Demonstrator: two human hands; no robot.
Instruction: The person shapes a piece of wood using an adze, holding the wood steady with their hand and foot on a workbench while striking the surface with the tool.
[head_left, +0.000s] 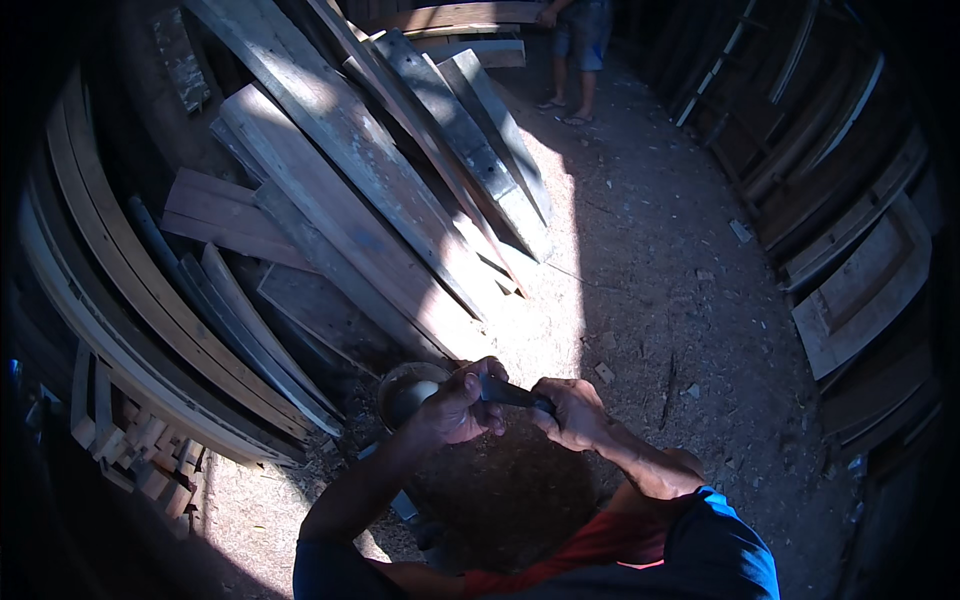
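Your right hand (pixel 572 415) grips one end of the dark flat tool (pixel 512 394), mid-air; left hand (pixel 462 408) pinches the other. Leaning boards (pixel 345 185) crowd left; littered, part-sunlit floor (pixel 680 300) opens rightward.

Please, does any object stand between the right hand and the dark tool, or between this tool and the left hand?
Nothing visible does. The right hand grips one end of the dark tool directly, and the left hand is at its other end. The boards lie beyond both hands, not between them.
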